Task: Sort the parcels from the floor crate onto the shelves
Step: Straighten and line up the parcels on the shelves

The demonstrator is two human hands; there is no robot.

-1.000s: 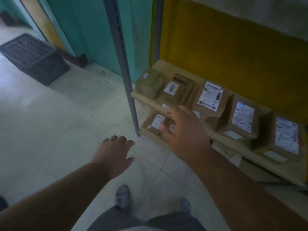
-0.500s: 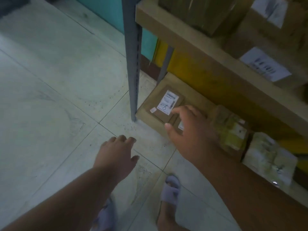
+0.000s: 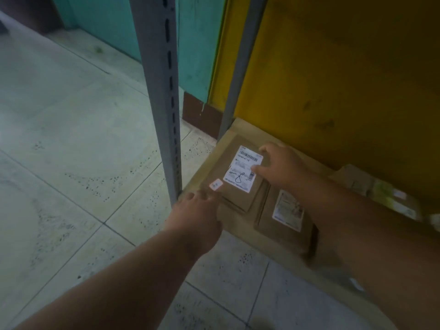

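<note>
A flat brown parcel with a white barcode label lies on top of a stack at the left end of the lowest shelf board. My right hand rests on its right side, thumb and forefinger lying on the label. The fingertips of my left hand touch the parcel's near left corner. A second brown labelled parcel lies just right of it, partly under my right forearm. The floor crate is out of view.
A grey slotted shelf post stands right beside my left hand, and a second post rises behind it. Pale tape-wrapped parcels sit further right on the board. A yellow wall backs the shelf, and pale tiled floor spreads left.
The view has dropped close to the lowest shelf. Both hands moved forward from above the floor onto the labelled parcel, the left to its near corner and the right onto its label.
</note>
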